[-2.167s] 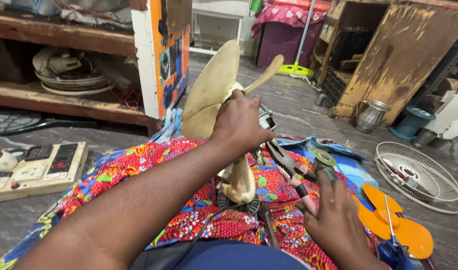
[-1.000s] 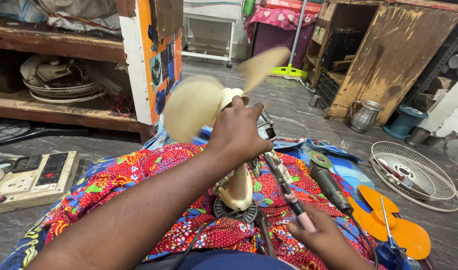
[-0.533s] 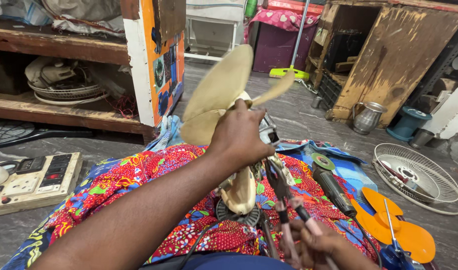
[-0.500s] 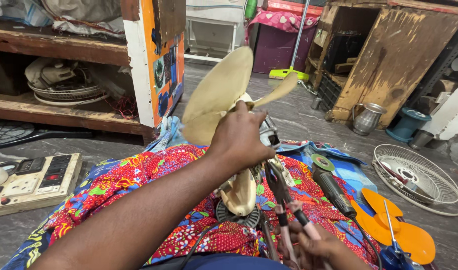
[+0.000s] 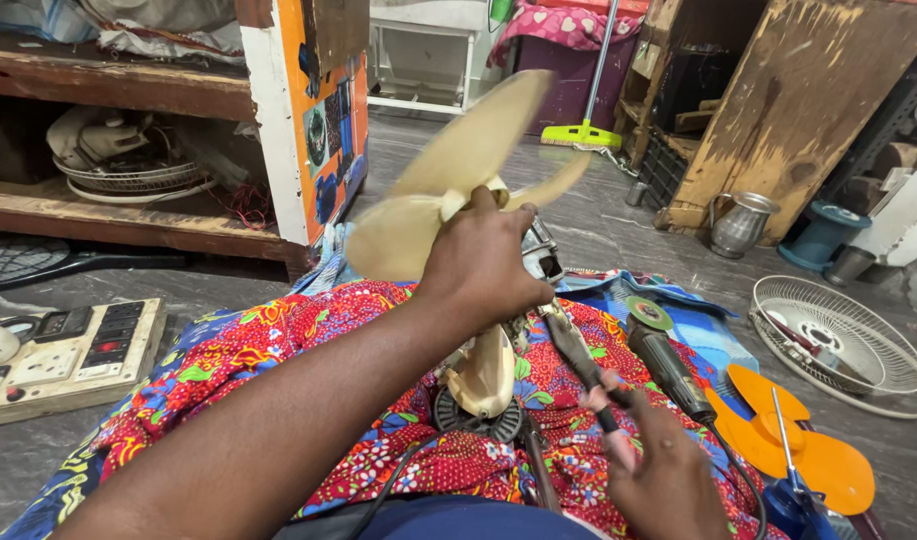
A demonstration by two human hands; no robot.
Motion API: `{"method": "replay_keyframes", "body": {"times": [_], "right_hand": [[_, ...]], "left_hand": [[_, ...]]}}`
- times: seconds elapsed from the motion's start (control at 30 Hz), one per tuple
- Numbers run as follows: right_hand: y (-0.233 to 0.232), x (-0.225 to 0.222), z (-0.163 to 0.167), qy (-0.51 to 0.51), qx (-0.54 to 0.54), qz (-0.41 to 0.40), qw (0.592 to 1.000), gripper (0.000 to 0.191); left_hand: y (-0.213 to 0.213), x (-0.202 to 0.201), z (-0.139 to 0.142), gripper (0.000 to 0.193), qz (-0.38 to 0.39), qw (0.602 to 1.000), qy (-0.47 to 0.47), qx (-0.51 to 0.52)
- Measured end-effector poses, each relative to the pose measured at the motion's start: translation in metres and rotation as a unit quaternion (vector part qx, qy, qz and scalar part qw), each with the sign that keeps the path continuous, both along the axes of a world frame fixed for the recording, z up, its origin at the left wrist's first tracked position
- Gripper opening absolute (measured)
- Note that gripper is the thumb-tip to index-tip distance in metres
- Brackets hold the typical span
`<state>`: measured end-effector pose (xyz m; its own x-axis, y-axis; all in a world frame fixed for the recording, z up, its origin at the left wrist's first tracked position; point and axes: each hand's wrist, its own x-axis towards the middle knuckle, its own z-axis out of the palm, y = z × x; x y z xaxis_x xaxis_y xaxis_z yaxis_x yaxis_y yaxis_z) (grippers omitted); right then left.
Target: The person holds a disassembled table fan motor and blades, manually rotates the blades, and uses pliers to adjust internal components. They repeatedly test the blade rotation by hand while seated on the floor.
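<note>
**Cream fan blade held up on its motor, pliers in the other hand**

Cream fan blade point(image 5: 449, 195) is a three-lobed plastic propeller, yellowed, lobes motion-blurred. It sits on top of a cream fan motor body point(image 5: 484, 375) that stands on the red floral cloth point(image 5: 279, 350) over the person's lap, just in front of the body. Left hand point(image 5: 484, 265) is clenched over the blade hub from above, fingers wrapped round it. Right hand point(image 5: 664, 470) is closed round the pink-and-black handles of a pair of pliers point(image 5: 579, 355), whose nose points up toward the motor just below the hub.

Versus the frames half a second back: blade has turned, one lobe now pointing up and away and one swung to the right; left hand grip unchanged on the hub. Right hand has come further into view at lower right, pliers about the same angle.

Counts: one cream blade, one orange fan blade point(image 5: 799, 450) lying on the floor at right, one white wire fan guard point(image 5: 839, 340) beside it, one more guard on the wooden shelf point(image 5: 129, 85) at left. One angle grinder point(image 5: 669, 365) on the cloth, near the pliers. One switch board point(image 5: 69, 350) on the floor at left. One metal jug point(image 5: 739, 222) and one broom point(image 5: 584, 130) in the background.
</note>
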<state>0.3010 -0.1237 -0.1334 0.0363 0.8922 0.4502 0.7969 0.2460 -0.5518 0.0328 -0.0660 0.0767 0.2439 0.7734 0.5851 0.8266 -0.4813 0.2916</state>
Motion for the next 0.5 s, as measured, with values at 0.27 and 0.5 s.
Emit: {"method": "replay_keyframes", "body": {"times": [0.27,0.5], "right_hand": [[0.013,0.006,-0.002,0.233,-0.109,-0.011,0.966,0.058],[0.0,0.026,-0.031,0.138,-0.154,0.045,0.977,0.027]], "left_hand": [[-0.008,0.015,-0.005,0.083,-0.042,0.999,0.015,0.01],[-0.002,0.023,0.0,0.072,-0.011,0.999,0.032,-0.008]]}}
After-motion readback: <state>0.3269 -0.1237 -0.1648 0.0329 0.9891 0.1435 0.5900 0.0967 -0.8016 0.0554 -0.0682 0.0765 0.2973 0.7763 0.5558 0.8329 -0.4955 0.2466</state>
